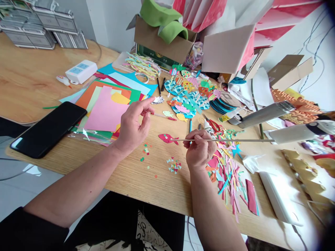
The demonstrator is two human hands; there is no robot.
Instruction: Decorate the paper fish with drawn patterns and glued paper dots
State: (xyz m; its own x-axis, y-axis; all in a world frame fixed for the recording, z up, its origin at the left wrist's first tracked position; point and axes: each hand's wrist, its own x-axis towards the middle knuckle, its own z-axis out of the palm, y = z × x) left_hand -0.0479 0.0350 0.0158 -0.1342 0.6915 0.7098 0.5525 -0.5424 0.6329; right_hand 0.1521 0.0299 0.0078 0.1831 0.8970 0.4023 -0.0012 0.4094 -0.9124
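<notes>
My right hand [201, 148] is closed round a long thin stick [243, 140], which runs level across the view. The stick's left tip reaches the tail of a red paper fish [167, 138] with pale spots; I cannot tell whether they touch. My left hand [136, 123] hovers at the left of the fish, index finger stretched out and thumb apart, with a small red spot at the fingers. Past its fingertips lies a clear pen with a red tip [171, 118]. Paper dots [146, 150] and small paper triangles [174, 165] lie in front of the fish.
Coloured paper sheets [104, 111] and a black phone [48, 129] lie at left. Decorated paper fish [183, 108] on blue wave discs stand behind. Red scissors [213, 124], paper strips [230, 174], a steel flask [264, 115] and a white flask [300, 132] are at right.
</notes>
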